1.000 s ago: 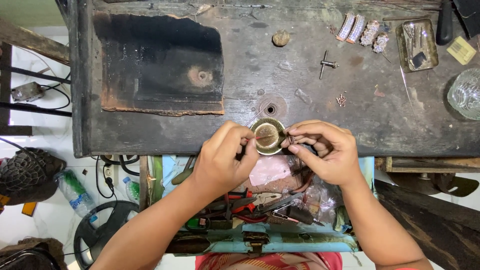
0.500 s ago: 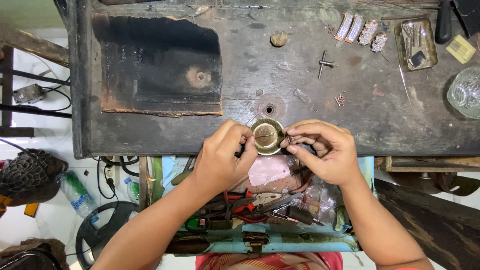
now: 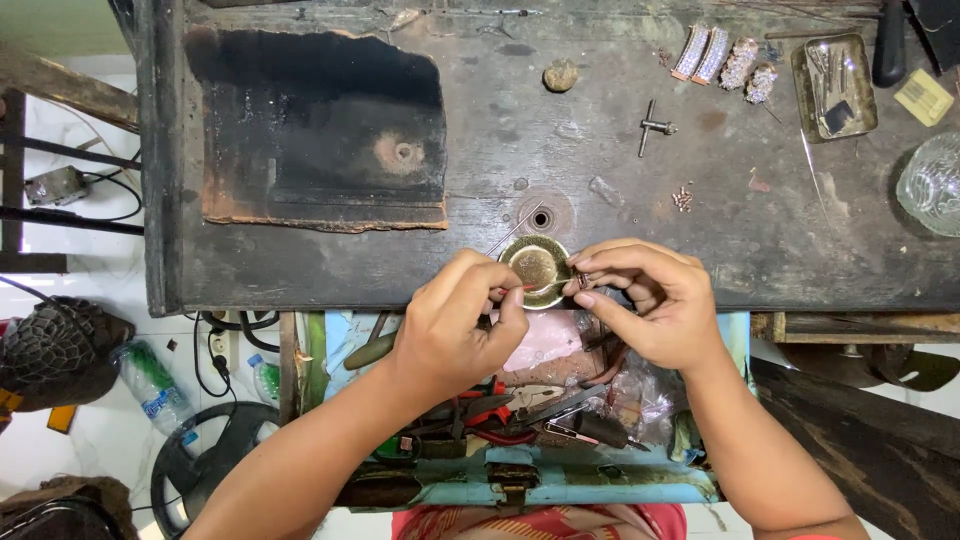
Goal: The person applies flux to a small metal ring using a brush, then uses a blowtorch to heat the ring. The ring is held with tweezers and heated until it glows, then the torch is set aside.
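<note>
The right hand (image 3: pixel 650 305) pinches a tiny dark piece (image 3: pixel 581 283) between thumb and forefinger, fingertips pressed tight together just beside the right rim of a small round brass-coloured dish (image 3: pixel 536 270). The left hand (image 3: pixel 460 325) has thumb and forefinger closed on a thin pale wire-like tool (image 3: pixel 530 287), whose tip reaches across the dish toward the right fingertips; the other fingers are curled in. What the piece is cannot be told at this size.

The dish sits at the near edge of the worn dark wooden workbench (image 3: pixel 700 240), partly overhanging it. As a judgement, the chief risk is a slip: the piece is very small and held only by fingertip pressure, so a nudge from the tool could flick it off, and if it misses the dish it would likely fall into the cluttered open drawer of pliers and bags (image 3: pixel 520 400) below. A bump from either hand could also tip the dish off the edge.

Farther out, a small hole (image 3: pixel 541 218) lies just behind the dish.
</note>
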